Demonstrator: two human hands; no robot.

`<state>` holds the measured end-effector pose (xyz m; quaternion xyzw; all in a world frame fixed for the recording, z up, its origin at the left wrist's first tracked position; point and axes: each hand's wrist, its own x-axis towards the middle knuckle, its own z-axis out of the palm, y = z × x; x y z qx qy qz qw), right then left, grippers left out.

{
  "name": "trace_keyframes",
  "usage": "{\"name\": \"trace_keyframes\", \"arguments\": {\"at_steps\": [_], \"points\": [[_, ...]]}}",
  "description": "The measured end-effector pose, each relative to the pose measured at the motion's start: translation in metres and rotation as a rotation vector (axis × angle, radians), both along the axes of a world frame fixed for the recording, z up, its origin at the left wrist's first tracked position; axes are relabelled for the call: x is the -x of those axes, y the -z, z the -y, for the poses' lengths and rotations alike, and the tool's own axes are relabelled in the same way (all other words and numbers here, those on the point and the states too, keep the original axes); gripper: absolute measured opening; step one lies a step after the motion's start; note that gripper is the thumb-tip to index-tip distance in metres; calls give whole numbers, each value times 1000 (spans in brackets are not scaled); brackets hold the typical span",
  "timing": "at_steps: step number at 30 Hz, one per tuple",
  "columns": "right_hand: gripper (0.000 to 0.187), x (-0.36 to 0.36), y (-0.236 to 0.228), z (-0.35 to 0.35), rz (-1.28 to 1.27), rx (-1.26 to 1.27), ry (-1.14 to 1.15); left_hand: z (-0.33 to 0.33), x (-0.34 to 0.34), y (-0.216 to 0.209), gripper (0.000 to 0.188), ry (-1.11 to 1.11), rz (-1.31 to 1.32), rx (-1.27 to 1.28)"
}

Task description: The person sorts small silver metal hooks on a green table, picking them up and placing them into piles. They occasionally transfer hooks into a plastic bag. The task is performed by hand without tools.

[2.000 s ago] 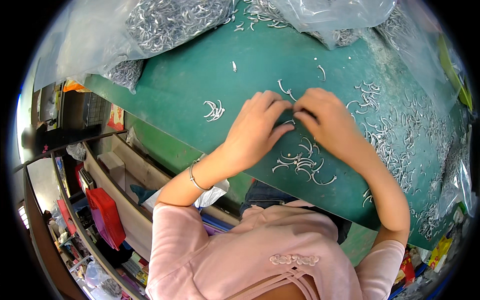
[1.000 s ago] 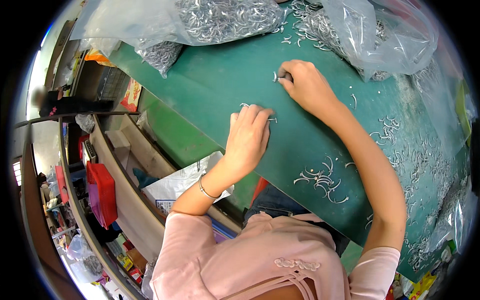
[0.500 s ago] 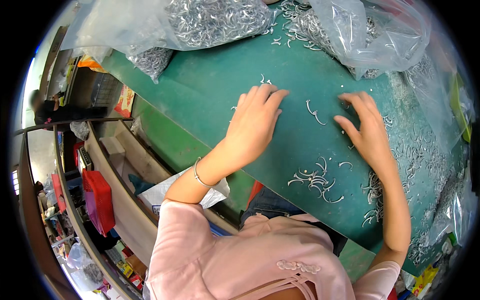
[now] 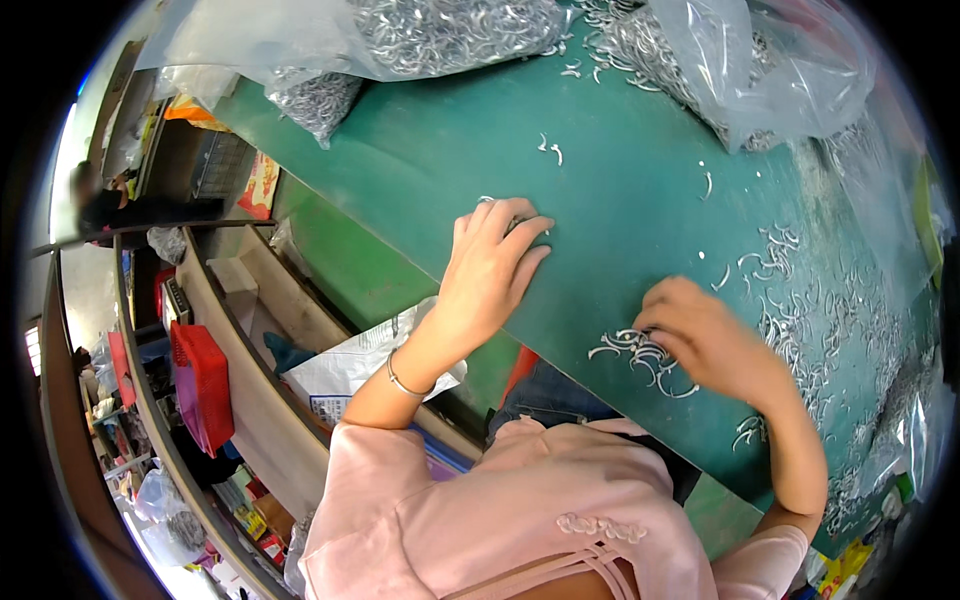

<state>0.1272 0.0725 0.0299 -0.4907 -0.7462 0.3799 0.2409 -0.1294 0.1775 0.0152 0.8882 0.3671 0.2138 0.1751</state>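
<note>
- Well, our left hand curls over the green tabletop; we can't tell if it holds anything.
- Our right hand is at curvy silver bits piled there, near us; we can't tell if it pinches any.

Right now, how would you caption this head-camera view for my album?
Right hand at a small pile of curved silvery pieces, left hand over the green tabletop.
</note>
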Motion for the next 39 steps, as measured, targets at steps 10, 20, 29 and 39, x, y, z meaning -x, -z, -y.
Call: {"name": "trace_keyframes", "arguments": {"at_steps": [10, 20, 29, 39], "points": [[39, -8, 19, 8, 395, -318, 335, 7, -34, 1, 26, 146, 62, 30], [43, -25, -4, 73, 436, -144, 370, 11, -82, 3, 36, 507, 5, 360], [38, -41, -8, 86, 303, -163, 711, 39, -68, -4, 35, 503, 153, 437], [15, -7, 16, 62, 404, -240, 555, 34, -106, 2, 34, 570, 82, 298]]}}
